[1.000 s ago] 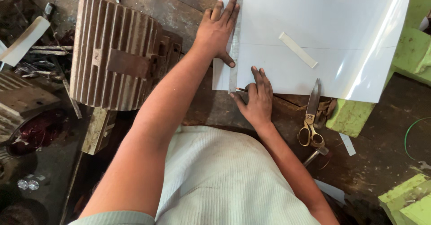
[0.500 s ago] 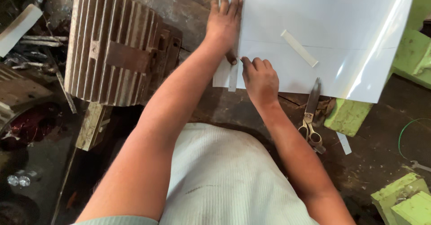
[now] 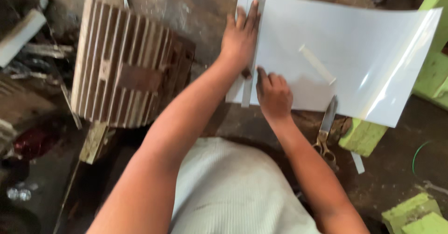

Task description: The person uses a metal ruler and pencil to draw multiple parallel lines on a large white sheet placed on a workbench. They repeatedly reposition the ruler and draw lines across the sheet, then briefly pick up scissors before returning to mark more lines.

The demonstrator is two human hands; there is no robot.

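Grimy workbench (image 3: pixel 196 10): one white sheet (image 3: pixel 336 42), one ruler (image 3: pixel 254 42), two pressing hands, one pair of scissors (image 3: pixel 325 131).

This is a workshop, a messy place where machines get fixed. The floor (image 3: pixel 205 14) is dark, dirty and stained. A big rusty motor body with metal fins (image 3: pixel 126 63) sits on it. Old metal parts and scraps (image 3: pixel 28 61) lie in a heap beside it. Scissors (image 3: pixel 325 129) lie near chipped green wooden blocks (image 3: pixel 361 136). A metal ruler (image 3: pixel 254 42) rests on a white sheet (image 3: pixel 345 42).
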